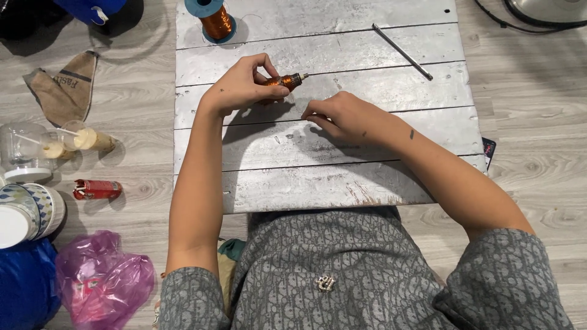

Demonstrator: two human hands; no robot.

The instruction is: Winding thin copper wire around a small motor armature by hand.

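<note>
Head view: both hands over the silver plank worktop [367, 177].
Left hand [241, 85]: fingers closed around a small copper-wound coil [285, 80].
Right hand [342, 116]: just right of the coil, fingertips pinched, perhaps on thin wire.
Beyond left hand: copper wire spool [214, 17].

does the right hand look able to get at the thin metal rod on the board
Probably yes. The right hand rests on the grey board, and the metal rod lies uncovered farther up the board on that same side, with nothing between them.
</note>
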